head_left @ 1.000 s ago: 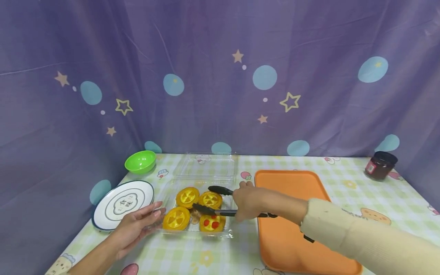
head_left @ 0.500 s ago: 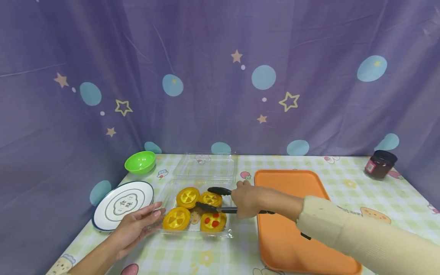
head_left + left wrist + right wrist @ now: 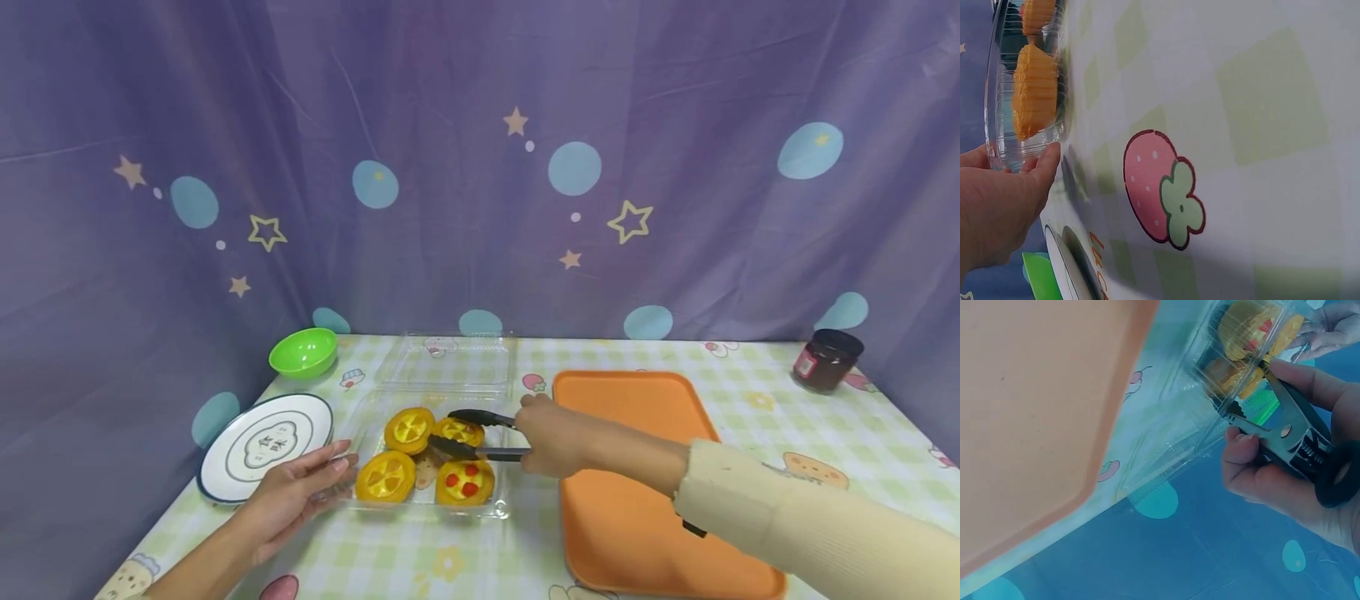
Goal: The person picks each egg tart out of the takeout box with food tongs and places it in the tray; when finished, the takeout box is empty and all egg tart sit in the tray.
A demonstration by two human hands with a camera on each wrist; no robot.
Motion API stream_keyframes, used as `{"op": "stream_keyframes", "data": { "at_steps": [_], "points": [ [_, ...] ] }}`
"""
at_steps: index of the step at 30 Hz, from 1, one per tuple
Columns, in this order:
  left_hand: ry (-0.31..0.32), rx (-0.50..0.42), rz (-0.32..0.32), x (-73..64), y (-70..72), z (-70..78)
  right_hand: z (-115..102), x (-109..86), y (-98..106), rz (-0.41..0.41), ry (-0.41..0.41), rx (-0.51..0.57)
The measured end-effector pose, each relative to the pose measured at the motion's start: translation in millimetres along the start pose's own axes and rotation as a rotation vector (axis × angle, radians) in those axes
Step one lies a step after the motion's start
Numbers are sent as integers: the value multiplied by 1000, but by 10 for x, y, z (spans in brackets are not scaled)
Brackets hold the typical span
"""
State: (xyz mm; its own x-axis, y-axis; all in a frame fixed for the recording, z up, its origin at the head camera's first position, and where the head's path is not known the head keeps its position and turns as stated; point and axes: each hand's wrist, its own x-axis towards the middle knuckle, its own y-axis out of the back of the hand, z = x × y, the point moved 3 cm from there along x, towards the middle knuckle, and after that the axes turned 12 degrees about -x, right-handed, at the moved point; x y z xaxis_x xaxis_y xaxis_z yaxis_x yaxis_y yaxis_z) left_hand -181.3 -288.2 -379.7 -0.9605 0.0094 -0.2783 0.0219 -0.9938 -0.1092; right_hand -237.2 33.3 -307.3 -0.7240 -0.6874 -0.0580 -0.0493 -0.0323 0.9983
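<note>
A clear plastic container [image 3: 408, 510] with its lid folded back holds several yellow egg tarts. My right hand [image 3: 555, 435] grips black-tipped tongs [image 3: 498, 454]; in the right wrist view thumb and fingers lie on either side of the tongs [image 3: 1294, 428]. The spread tips stand on either side of the back-right tart [image 3: 461, 430]. A tart with red toppings [image 3: 465, 483] sits in front of it, and two more tarts [image 3: 386, 477] lie on the left. My left hand [image 3: 296, 492] holds the container's left edge; in the left wrist view the fingers [image 3: 1047, 165] are at its corner.
An orange tray [image 3: 637, 533] lies right of the container, under my right forearm. To the left are a white plate [image 3: 232, 450] with a dark rim and a green bowl [image 3: 303, 354]. A dark-lidded jar [image 3: 827, 362] stands far right. Behind hangs a purple curtain [image 3: 450, 250].
The tong tips have shifted slightly back, from near the red-topped tart to around the back-right tart. The red-topped tart now shows more fully. My left hand has hardly moved.
</note>
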Motion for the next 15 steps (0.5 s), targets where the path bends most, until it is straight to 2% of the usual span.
{"op": "stream_keyframes", "data": {
  "at_steps": [7, 11, 15],
  "points": [
    [-10, 1, -9, 1, 5, -3, 61, -107, 30, 83, 65, 63],
    [-18, 3, -16, 11, 6, 4, 115, -160, 106, 114, 59, 97],
    [-21, 8, -16, 14, 14, 0, 147, -211, 178, 107, 39, 122]
  ]
}}
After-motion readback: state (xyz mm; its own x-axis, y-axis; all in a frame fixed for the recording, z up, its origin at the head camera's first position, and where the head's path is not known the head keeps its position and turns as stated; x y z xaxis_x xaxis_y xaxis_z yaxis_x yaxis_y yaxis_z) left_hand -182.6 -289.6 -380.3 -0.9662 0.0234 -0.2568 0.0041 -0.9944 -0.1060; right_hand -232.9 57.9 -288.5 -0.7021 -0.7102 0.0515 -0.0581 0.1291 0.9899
